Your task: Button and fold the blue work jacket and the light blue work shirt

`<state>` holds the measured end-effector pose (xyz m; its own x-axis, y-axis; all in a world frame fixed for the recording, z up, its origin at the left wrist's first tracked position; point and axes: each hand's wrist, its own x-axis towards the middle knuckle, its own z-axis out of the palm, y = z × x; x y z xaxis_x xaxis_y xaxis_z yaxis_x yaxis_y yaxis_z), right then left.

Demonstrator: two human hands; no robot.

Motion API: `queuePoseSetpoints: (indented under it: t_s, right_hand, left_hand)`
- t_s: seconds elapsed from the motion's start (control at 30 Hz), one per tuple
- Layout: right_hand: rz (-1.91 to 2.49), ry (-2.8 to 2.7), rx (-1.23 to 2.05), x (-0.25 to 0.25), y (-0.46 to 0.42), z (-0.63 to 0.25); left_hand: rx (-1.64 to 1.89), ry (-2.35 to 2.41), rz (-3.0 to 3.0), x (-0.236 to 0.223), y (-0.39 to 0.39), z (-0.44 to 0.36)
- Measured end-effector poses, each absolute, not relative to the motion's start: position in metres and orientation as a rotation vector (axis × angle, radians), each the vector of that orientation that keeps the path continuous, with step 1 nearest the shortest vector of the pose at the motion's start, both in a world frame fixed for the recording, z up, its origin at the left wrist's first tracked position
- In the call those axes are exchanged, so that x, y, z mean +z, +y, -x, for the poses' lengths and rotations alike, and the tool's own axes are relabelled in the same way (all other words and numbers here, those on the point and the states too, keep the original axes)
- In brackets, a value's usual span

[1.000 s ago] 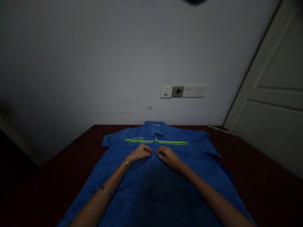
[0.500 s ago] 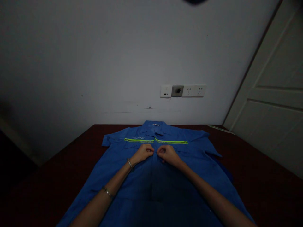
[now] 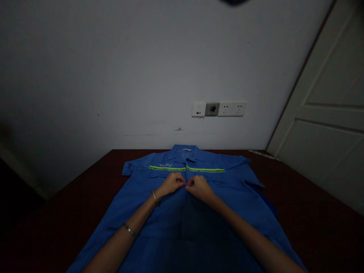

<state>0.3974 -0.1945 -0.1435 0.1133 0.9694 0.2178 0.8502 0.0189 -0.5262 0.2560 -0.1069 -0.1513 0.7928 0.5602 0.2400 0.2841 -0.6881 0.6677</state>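
Observation:
A blue short-sleeved work shirt (image 3: 159, 223) with a yellow-green reflective stripe (image 3: 204, 170) across the chest lies flat, front up, on a dark red table (image 3: 307, 204), collar toward the wall. My left hand (image 3: 172, 182) and my right hand (image 3: 198, 186) meet at the shirt's front opening just below the stripe. Both are closed in a pinch on the front edges of the shirt, fingertips almost touching. Two thin bracelets circle my left forearm.
A grey wall stands right behind the table, with a row of sockets and a switch (image 3: 218, 109). A white panelled door (image 3: 327, 125) is at the right. The room is dim; the table's left edge drops into shadow.
Both hands have drawn closer together at the shirt's front opening and shifted slightly toward the collar. The shirt has stayed in place.

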Motion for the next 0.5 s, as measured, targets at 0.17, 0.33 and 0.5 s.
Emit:
queuePoseSetpoints:
  t_s: [0.17, 0.33, 0.5]
  right_hand:
    - [1.902, -1.6, 0.601, -0.14, -0.191, -0.406]
    - [1.799, -1.514, 0.883, -0.134, -0.194, -0.415]
    - [1.668, -1.76, 0.627, -0.132, -0.211, -0.427]
  left_hand:
    - [0.547, 0.632, -2.329, -0.154, -0.102, -0.253]
    - [0.462, 0.636, -2.297, -0.15, -0.098, -0.25]
    - [0.384, 0.726, -2.289, -0.14, -0.11, -0.239]
